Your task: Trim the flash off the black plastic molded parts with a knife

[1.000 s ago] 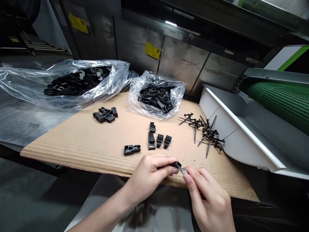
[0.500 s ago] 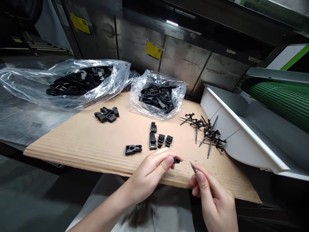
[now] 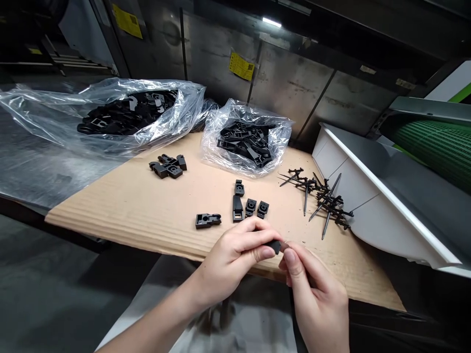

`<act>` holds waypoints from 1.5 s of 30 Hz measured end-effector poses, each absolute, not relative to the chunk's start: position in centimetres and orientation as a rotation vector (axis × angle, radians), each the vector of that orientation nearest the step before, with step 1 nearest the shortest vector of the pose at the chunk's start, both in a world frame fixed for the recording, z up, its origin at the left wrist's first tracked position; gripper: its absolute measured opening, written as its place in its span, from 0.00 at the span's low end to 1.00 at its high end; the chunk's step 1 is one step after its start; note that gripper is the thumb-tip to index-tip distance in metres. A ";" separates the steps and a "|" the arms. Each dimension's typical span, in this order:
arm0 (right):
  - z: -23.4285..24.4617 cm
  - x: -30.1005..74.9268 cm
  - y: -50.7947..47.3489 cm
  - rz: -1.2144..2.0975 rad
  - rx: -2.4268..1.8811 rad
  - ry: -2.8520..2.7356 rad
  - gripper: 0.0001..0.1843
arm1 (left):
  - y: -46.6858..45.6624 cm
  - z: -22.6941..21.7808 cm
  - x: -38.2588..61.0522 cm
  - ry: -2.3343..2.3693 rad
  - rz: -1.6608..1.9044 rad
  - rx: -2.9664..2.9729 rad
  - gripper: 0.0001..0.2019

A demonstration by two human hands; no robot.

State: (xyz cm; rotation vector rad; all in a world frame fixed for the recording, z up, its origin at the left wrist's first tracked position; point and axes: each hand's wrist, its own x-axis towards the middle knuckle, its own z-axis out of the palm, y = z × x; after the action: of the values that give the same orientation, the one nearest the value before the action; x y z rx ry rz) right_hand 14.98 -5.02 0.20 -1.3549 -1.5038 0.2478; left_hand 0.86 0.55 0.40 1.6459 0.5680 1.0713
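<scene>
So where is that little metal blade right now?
In the head view, the blade is low and right of centre, near the front edge of the cardboard: pinched in the right hand, beside the black piece in the left hand.

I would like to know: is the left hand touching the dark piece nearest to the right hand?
Touching. The head view shows the left hand pinching the dark piece between thumb and fingers, its end sticking out.

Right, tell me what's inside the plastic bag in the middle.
The plastic bag holds a jumbled heap of black parts, some of them long and narrow. The upper pieces cover those underneath, so what lies deeper can't be seen.
</scene>
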 end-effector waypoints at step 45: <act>0.7 15.0 -3.3 0.768 -1.412 -1.347 0.13 | 0.2 0.1 0.9 0.494 1.033 1.121 0.03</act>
State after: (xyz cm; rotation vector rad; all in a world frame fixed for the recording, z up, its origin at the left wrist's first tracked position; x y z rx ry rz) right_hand 15.05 -3.27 0.69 -1.4120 -1.3467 0.7684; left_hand 0.91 0.21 0.11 1.1213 0.4943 1.0328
